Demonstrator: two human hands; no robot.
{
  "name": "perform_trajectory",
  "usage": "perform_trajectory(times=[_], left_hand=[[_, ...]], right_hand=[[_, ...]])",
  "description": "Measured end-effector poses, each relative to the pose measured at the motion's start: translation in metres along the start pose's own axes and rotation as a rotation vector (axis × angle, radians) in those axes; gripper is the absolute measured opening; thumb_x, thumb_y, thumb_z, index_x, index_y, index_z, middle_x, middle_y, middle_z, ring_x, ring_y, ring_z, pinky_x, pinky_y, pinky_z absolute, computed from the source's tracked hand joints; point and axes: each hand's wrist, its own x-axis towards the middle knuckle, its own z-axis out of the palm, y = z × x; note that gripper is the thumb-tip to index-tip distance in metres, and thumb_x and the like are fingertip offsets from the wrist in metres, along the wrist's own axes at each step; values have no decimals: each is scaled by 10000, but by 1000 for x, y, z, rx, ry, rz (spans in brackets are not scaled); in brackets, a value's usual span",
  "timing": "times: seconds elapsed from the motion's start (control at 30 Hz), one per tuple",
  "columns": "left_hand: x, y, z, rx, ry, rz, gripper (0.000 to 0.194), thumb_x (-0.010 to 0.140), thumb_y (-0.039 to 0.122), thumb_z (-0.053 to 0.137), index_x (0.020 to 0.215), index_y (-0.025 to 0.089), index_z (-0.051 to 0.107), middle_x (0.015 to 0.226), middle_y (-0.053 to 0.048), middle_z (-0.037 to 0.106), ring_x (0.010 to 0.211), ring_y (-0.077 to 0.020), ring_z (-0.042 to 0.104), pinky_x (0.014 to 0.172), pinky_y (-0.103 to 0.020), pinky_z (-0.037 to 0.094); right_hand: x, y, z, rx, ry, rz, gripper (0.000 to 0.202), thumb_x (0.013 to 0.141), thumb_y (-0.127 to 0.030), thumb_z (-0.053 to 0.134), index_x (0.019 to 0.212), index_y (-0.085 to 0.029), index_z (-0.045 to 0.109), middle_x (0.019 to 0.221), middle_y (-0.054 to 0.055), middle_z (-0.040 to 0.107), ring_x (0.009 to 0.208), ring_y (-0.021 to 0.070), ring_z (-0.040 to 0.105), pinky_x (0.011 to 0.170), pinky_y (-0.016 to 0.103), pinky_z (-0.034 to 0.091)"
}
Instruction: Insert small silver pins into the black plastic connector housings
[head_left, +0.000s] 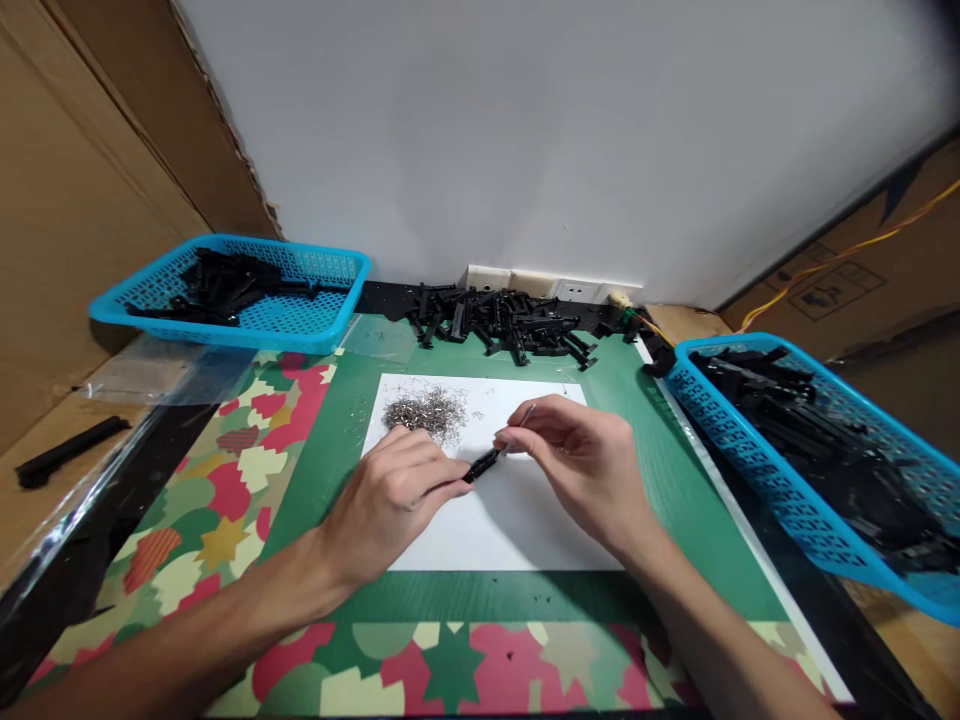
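Note:
My left hand [409, 480] is closed around one end of a slim black plastic part [484, 464], whose other end points up and to the right. Pinched between the thumb and fingers of my right hand [581, 455] is a thin silvery tool [529, 413]. Its lower end meets the far end of the black part, and my fingers partly hide it, so its exact kind does not show. A pile of tiny metal pieces [427, 412], perhaps springs or clips, lies on a white sheet [450, 545] just beyond my left hand.
Several black plastic parts [517, 325] are heaped at the back by the wall sockets [576, 290]. Blue baskets of black parts stand at left [300, 338] and right [795, 520]. One long black part [71, 452] lies at far left. A green board [405, 600] lies under the sheet.

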Motion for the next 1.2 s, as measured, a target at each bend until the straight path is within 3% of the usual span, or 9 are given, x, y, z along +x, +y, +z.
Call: perform_trajectory(times=[0.27,0.47,0.8,1.2], left_hand=[[0,1,0,0,-5,35,48,993,145,709,968,184,724,902,-18,760,821,-190,632,757,-351,416],[0,1,-1,20,-14,27,104,1026,155,655,943,174,715,831,-19,709,795,-186,599,740,-348,406],[0,1,-1,40,-27,50,108,1036,149,633,1003,164,735,835,-26,718,802,-187,594,740,-354,391],[2,6,-2,86,-28,74,135,1046,159,614,980,171,732,801,-25,686,774,-189,550,715,-350,381]], right_hand=[[-8,-3,27,-18,0,-12,146,978,-294,743,919,-223,630,790,-5,729,673,130,733,624,224,591],[-11,4,29,-72,-44,-11,135,997,-322,712,949,-225,630,779,2,730,661,137,707,617,237,589],[-13,0,32,-141,23,-107,78,1021,-270,672,993,-230,611,818,11,718,668,135,706,621,242,604],[-11,1,33,-113,-25,-119,76,1025,-204,646,971,-228,599,761,-26,620,607,92,563,548,217,494]])
